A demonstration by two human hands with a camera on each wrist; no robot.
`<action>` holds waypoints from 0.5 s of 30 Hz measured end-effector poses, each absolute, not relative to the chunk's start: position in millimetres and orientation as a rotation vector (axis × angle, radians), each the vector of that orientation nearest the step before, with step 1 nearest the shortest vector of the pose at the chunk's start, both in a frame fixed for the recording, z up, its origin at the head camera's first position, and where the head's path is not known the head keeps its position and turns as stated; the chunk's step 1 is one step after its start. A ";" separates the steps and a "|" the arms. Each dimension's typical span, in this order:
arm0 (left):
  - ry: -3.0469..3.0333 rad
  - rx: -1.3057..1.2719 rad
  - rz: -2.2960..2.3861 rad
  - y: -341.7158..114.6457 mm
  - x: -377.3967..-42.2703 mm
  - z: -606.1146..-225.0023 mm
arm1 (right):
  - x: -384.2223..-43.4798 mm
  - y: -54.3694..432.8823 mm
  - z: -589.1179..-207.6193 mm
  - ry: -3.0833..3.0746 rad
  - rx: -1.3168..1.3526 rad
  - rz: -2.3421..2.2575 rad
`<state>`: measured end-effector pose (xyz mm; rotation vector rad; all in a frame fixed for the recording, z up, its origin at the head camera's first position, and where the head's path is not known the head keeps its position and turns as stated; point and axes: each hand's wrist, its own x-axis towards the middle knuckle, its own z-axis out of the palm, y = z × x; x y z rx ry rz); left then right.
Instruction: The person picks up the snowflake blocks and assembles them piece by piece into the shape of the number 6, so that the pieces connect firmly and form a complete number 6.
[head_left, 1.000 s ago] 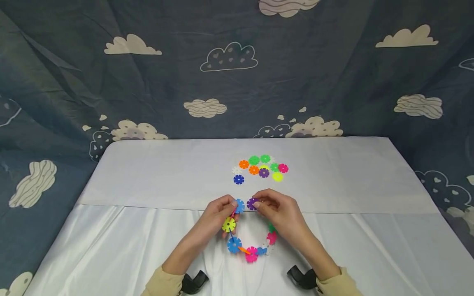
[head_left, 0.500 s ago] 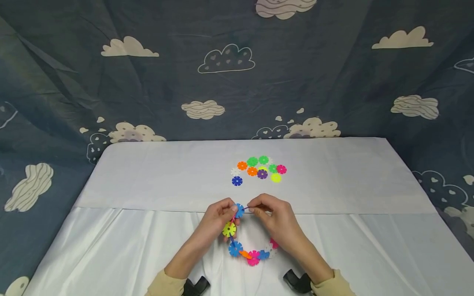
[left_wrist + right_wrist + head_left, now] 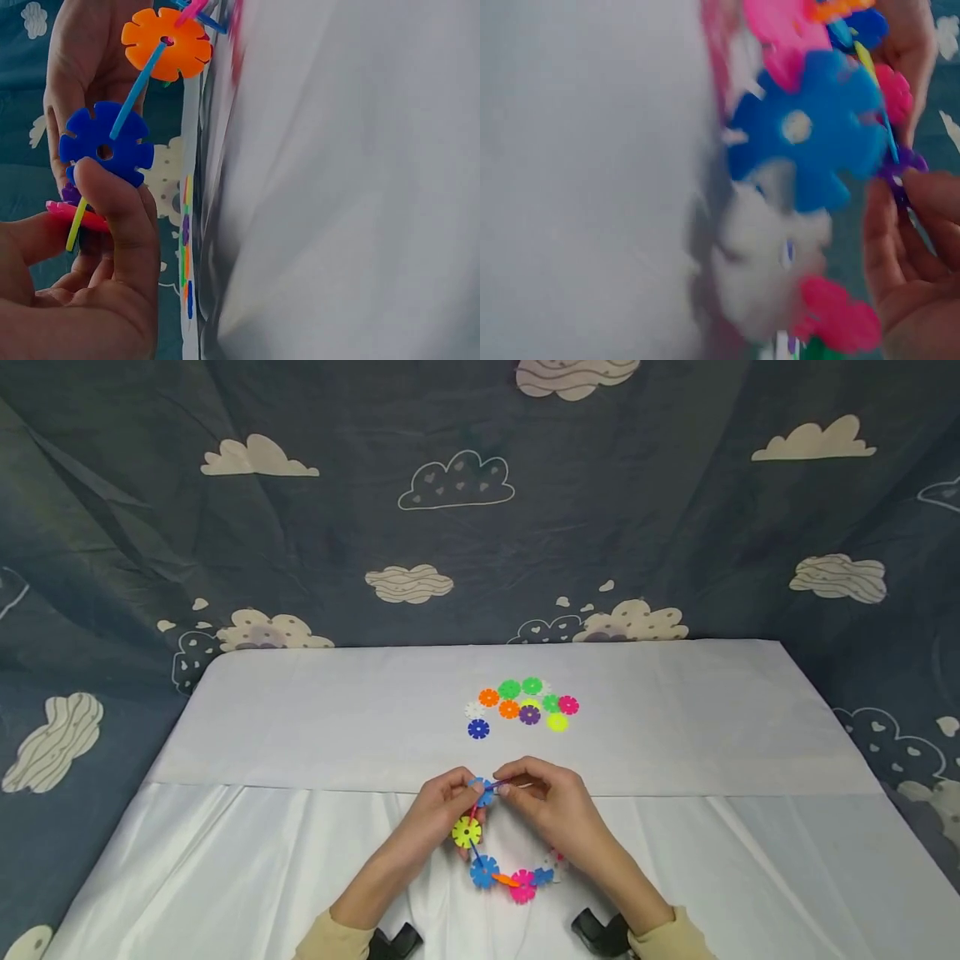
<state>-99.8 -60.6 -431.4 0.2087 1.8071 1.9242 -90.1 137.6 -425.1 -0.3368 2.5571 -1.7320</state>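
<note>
A curved chain of interlocking, notched plastic snowflake discs hangs between the hands. My left hand point(image 3: 438, 806) pinches it near a light blue disc point(image 3: 484, 795) at its upper left. My right hand point(image 3: 558, 806) pinches a purple disc point(image 3: 911, 160), which stands edge-on against the light blue one; whether their slots have meshed I cannot tell. Below the left fingers run a yellow disc point(image 3: 467, 832), another blue disc point(image 3: 484, 871), an orange disc point(image 3: 506, 880) and a pink disc point(image 3: 522, 887). The right hand and forearm hide part of the chain's right side, where a white disc point(image 3: 769, 262) shows.
Loose discs, among them a dark blue one point(image 3: 478, 729), a purple one point(image 3: 529, 715) and a pink one point(image 3: 568, 705), lie beyond the hands on the white-covered table point(image 3: 300, 718). A dark cloud-patterned cloth point(image 3: 315, 543) hangs behind it.
My right hand has moved left toward the left hand, turning the purple disc from face-on to edge-on. That disc, earlier apart from the light blue one, now meets it.
</note>
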 end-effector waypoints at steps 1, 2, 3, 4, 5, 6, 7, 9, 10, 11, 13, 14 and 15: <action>1.812 0.212 1.925 -61.0 -99.8 -431.6 | -91.2 140.0 -424.2 2.545 -0.319 -1.716; 1.817 0.213 1.924 -61.2 -100.0 -432.0 | -92.7 142.9 -423.0 2.558 -0.301 -1.682; 1.825 0.216 1.923 -61.3 -100.0 -432.2 | -94.9 146.3 -421.7 2.584 -0.292 -1.639; 1.831 0.217 1.918 -61.3 -100.0 -432.4 | -97.9 150.1 -420.7 2.621 -0.281 -1.586; 1.835 0.218 1.914 -61.3 -100.2 -432.8 | -101.8 154.2 -419.9 2.667 -0.273 -1.530; 1.840 0.216 1.904 -61.2 -100.2 -433.3 | -106.6 158.3 -419.5 2.720 -0.265 -1.470; 1.841 0.217 1.898 -61.1 -100.2 -433.8 | -112.1 162.9 -420.0 2.778 -0.252 -1.399; 1.854 0.221 1.883 -61.1 -99.7 -434.2 | -125.3 172.1 -421.1 2.859 -0.232 -1.282; 1.859 0.220 1.879 -61.1 -99.6 -434.4 | -132.6 176.6 -421.9 2.883 -0.220 -1.240; 1.866 0.221 1.877 -61.2 -99.6 -434.4 | -140.0 181.4 -422.9 2.899 -0.214 -1.206; 1.885 0.229 1.871 -61.4 -99.3 -433.7 | -153.6 190.8 -424.8 2.918 -0.216 -1.150; 1.895 0.229 1.868 -61.6 -99.1 -433.1 | -159.8 194.8 -424.9 2.919 -0.226 -1.135; 1.900 0.229 1.868 -61.9 -99.0 -432.6 | -165.7 198.5 -425.4 2.917 -0.241 -1.118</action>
